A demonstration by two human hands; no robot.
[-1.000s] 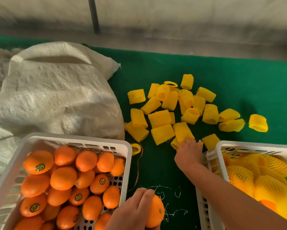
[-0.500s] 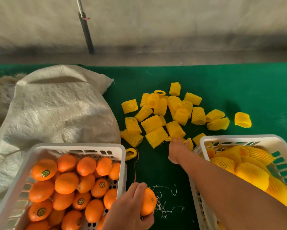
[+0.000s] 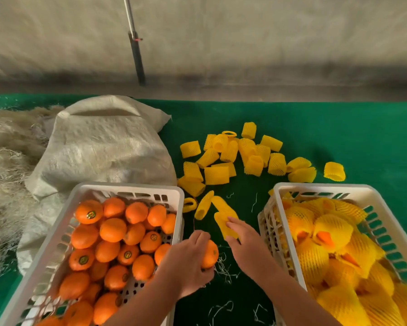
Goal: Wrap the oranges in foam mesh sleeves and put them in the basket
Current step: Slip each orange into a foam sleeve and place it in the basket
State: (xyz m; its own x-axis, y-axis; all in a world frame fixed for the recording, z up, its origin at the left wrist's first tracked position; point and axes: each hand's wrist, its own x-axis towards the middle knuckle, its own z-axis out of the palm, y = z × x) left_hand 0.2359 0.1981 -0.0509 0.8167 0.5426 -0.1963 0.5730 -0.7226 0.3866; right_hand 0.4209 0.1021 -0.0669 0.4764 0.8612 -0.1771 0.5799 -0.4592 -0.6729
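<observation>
My left hand (image 3: 186, 260) grips a bare orange (image 3: 209, 254) between the two baskets. Just to its right, my right hand (image 3: 242, 238) pinches a yellow foam mesh sleeve (image 3: 223, 222) above the green cloth; two more sleeves (image 3: 203, 204) lie or hang right beside it. A pile of loose yellow sleeves (image 3: 240, 154) is spread over the cloth behind. The white basket on the left (image 3: 127, 188) is full of several bare oranges (image 3: 113, 229). On the right, another white basket (image 3: 320, 188) holds several oranges wrapped in yellow mesh (image 3: 332, 229).
A large pale woven sack (image 3: 99, 147) lies at the left behind the orange basket, with straw-like fibre (image 3: 7, 161) further left. Green cloth (image 3: 362, 137) covers the table. A dark pole (image 3: 136, 57) stands before the grey wall. Thin thread scraps (image 3: 223, 267) litter the cloth.
My right hand has drawn back from the sleeve pile toward me, now holding a sleeve. The left hand with the orange has stayed near the same spot. The head view has tilted up.
</observation>
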